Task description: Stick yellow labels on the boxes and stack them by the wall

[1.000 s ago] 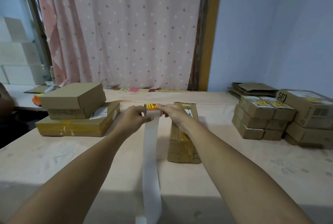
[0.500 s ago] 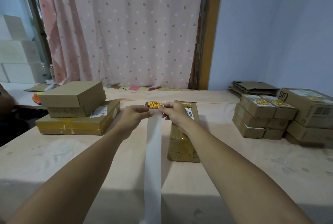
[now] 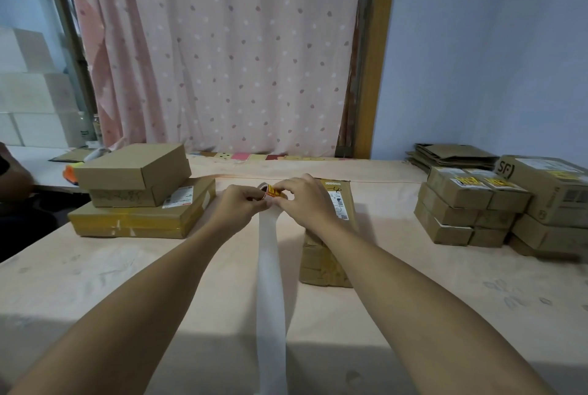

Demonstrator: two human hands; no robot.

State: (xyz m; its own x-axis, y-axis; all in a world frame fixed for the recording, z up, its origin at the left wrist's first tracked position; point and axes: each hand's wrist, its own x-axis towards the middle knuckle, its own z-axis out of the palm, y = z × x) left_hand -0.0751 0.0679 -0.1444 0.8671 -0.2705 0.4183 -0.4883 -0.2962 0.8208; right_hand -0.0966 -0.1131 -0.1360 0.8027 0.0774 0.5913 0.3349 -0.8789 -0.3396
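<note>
Both hands meet over the table's middle at a roll of yellow labels (image 3: 273,192). My left hand (image 3: 237,207) grips the roll from the left. My right hand (image 3: 305,199) pinches a yellow label at the roll's top. A long white backing strip (image 3: 270,283) hangs from the roll toward me. Just right of the hands stands a tall brown box (image 3: 334,235) with a white shipping label on top. By the blue wall at right sits a stack of small boxes with yellow labels (image 3: 467,207), next to a bigger labelled box (image 3: 553,191).
At left lie three stacked cardboard boxes (image 3: 140,197) with no yellow label showing. Flattened cardboard (image 3: 451,154) is piled in the back right corner. A pink dotted curtain (image 3: 222,54) hangs behind the table (image 3: 95,283). Someone's arm (image 3: 12,175) shows at the far left edge.
The roll has tilted and my right fingers have closed in on its top label. Both hands stay in the same spot. The backing strip hangs slightly more to the right.
</note>
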